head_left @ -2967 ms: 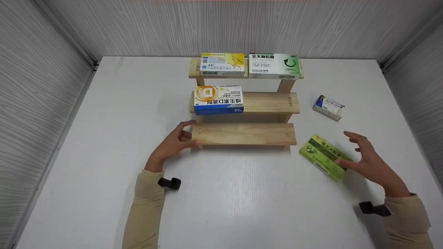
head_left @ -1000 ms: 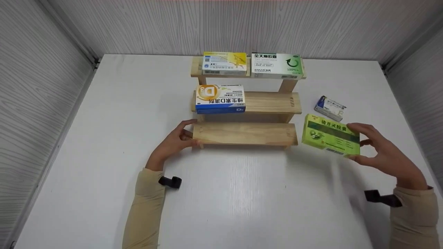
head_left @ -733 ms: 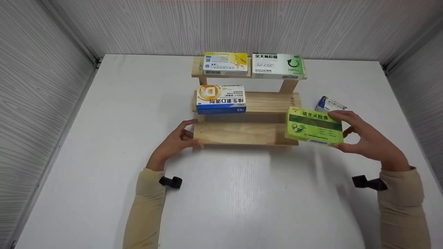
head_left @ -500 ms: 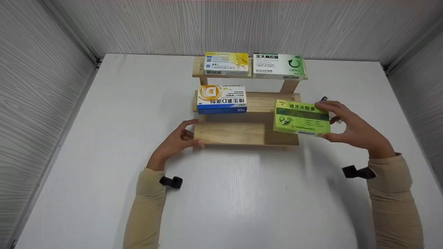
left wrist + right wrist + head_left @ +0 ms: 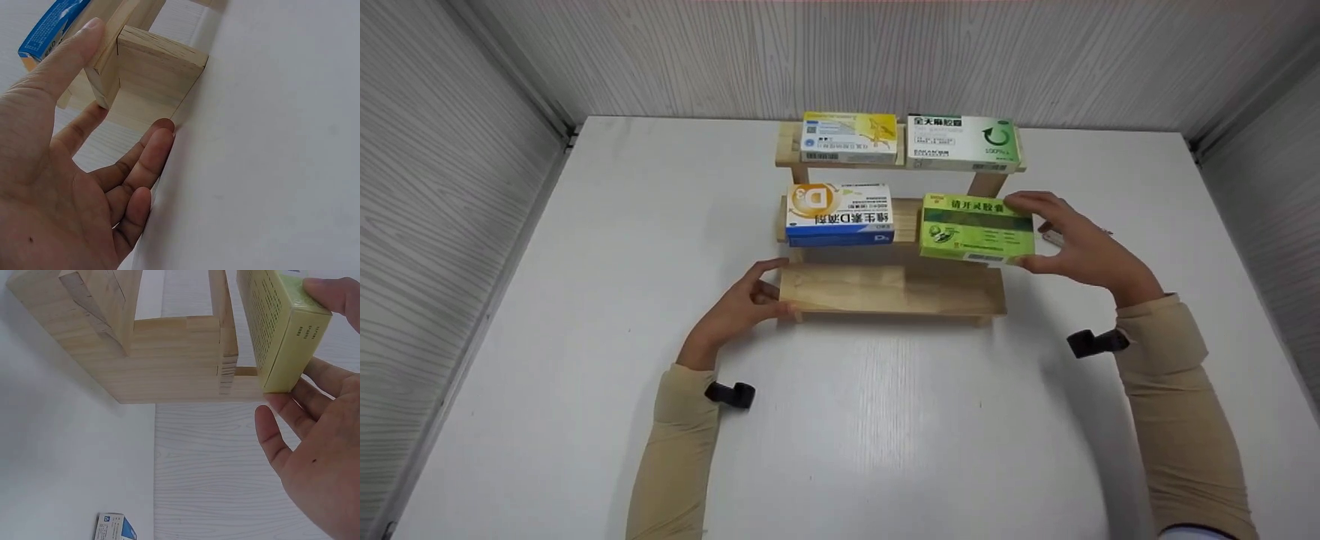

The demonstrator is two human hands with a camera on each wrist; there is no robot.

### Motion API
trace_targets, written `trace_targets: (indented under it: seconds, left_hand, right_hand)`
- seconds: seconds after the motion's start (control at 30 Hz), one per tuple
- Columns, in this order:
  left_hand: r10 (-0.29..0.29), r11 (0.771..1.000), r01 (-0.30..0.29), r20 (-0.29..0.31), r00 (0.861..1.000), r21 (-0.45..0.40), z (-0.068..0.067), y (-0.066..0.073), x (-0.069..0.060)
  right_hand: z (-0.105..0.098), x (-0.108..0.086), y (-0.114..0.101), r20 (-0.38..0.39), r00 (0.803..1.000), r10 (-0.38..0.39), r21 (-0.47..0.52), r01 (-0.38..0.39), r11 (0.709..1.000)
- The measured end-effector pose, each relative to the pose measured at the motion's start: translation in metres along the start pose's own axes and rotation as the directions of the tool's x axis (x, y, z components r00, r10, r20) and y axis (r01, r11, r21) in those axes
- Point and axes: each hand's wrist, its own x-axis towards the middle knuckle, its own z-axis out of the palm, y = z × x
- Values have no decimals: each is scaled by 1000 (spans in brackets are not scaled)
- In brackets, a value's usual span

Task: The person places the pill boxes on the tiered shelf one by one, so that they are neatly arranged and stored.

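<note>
A three-tier wooden shelf rack [image 5: 840, 289] stands on the white table. My left hand [image 5: 735, 311] pinches the left end of its lowest board between thumb and index finger; the other fingers lie beside the rack's side panel [image 5: 152, 84] in the left wrist view. With thumb and fingers, my right hand [image 5: 1076, 244] grips the right end of a green medicine box [image 5: 979, 229], over the right half of the middle board. A narrow gap between box and board shows in the right wrist view. Left of it, a blue-and-white vitamin D box [image 5: 840, 214] sits on that board.
On the top board rest a yellow-and-white medicine box [image 5: 849, 138] and a green-and-white one [image 5: 962, 142]. A small white-and-blue box [image 5: 114, 526] lies on the table right of the rack, mostly hidden behind my right hand in the head view. Grey wood-grain panels [image 5: 885, 60] enclose the table.
My right hand has picked the green medicine box off the table and carried it left and back, over the middle board. My left hand has kept its hold on the rack.
</note>
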Motion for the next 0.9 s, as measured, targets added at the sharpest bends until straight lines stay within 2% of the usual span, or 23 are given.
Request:
trace_targets:
  seconds: [0.2, 0.43, 0.6, 0.73, 0.9]
  left_hand:
    - [-5, 1000, 5, -20, 1000, 1, 2, -30, 21]
    - [17, 1000, -17, -32, 999, -1, 2, -29, 18]
    - [32, 999, -32, -32, 999, 1, 2, -28, 17]
    - [44, 999, -44, -30, 999, -6, 1, -28, 18]
    - [36, 999, -36, -28, 999, -5, 1, -29, 18]
  right_hand:
    - [6, 15, -1, 11, 999, 46, 22, -46, 999]
    - [10, 28, 1, 15, 997, 72, 13, -72, 997]
    - [12, 30, 2, 37, 998, 55, 4, -56, 998]
    - [12, 30, 0, 65, 997, 35, -51, -32, 998]
    - [9, 28, -6, 79, 996, 29, -166, -16, 986]
